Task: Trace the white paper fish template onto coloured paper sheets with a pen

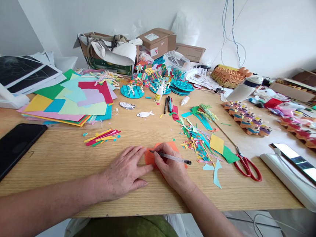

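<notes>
My left hand [125, 171] lies flat on the wooden table [60, 154], fingers stretched out, its fingertips pressing the left edge of a small orange paper piece [149, 157]. My right hand [167, 163] is closed on a pen [175, 158], whose tip rests on the orange paper. The pen's capped end points right. Most of the orange piece is hidden under my right hand.
Red-handled scissors [246, 165] and a heap of paper scraps [200, 142] lie right of my hands. A stack of coloured sheets [71, 101] sits at the left, a black phone [5, 153] near the left edge, a white device [297, 171] at the right. Boxes and paper crafts crowd the back.
</notes>
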Demonstrator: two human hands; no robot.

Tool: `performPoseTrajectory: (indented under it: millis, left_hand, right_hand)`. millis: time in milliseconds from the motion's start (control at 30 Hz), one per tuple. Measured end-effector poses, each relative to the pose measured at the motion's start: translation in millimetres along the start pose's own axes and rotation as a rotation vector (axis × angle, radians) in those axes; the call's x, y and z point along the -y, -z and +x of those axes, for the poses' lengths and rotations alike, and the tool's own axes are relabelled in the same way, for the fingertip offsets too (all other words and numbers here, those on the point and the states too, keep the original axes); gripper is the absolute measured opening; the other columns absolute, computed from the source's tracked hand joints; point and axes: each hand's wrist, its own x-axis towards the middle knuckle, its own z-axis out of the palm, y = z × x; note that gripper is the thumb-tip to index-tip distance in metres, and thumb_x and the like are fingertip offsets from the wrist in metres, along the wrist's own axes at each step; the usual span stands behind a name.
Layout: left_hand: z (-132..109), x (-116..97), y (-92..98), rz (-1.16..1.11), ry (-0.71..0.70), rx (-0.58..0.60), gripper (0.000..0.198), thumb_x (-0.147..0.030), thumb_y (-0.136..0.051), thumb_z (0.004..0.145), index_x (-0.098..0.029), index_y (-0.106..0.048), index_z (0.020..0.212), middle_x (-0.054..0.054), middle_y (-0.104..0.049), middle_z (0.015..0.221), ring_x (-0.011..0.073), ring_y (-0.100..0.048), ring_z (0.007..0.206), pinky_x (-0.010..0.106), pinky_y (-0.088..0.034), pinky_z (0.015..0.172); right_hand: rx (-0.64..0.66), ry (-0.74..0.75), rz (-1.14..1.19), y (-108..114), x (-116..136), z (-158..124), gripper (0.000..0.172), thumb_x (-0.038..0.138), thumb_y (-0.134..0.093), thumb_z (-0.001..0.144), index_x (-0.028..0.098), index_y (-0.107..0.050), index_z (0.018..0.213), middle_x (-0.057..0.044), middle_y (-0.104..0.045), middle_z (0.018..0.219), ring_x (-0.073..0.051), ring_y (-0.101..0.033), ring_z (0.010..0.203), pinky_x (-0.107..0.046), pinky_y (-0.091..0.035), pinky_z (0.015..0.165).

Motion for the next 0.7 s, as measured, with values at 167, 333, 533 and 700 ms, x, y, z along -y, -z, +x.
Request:
performPoseTrajectory:
  millis: [167,333,533,700]
  left_hand:
    - [0.7,-1.0,1.5,0.007,0.001,0.015,0.041,-0.038,-0.058,0.079,-0.024,-0.051,0.117,0.016,-0.033,0.132,0.0333,-0.032,0.123,0.051,-0.028,0.101]
    - [0.5,-0.4,1.5,0.004,-0.006,0.008,0.044,-0.038,-0.058,0.079,-0.025,-0.049,0.12,0.017,-0.033,0.132,0.0341,-0.032,0.123,0.051,-0.028,0.101]
    - [0.0,0.8,-0.2,0.015,-0.011,0.01,0.041,-0.038,-0.058,0.079,-0.025,-0.05,0.118,0.016,-0.033,0.133,0.0345,-0.032,0.123,0.051,-0.029,0.1]
    - [0.0,0.9,0.4,0.01,-0.017,-0.002,0.043,-0.037,-0.059,0.079,-0.025,-0.05,0.119,0.017,-0.034,0.132,0.0347,-0.033,0.122,0.051,-0.029,0.1]
  right_hand:
    - [0.0,0.013,-0.024,0.7,0.7,0.5,0.007,0.015,-0.046,0.077,0.02,-0.05,0.074,0.003,-0.053,0.061,-0.011,-0.047,0.053,-0.023,-0.036,0.051]
    - [0.009,0.018,-0.044,2.1,2.1,0.4,0.007,0.015,-0.045,0.077,0.02,-0.049,0.074,0.002,-0.054,0.063,-0.012,-0.048,0.056,-0.023,-0.036,0.053]
    - [0.012,0.008,-0.03,1.8,2.1,0.4,0.008,0.014,-0.045,0.076,0.02,-0.048,0.071,0.003,-0.05,0.059,-0.011,-0.045,0.053,-0.023,-0.034,0.05]
    - [0.0,-0.014,0.004,1.5,-0.7,-2.1,0.009,0.013,-0.043,0.073,0.021,-0.046,0.07,0.004,-0.048,0.059,-0.011,-0.043,0.053,-0.023,-0.034,0.05]
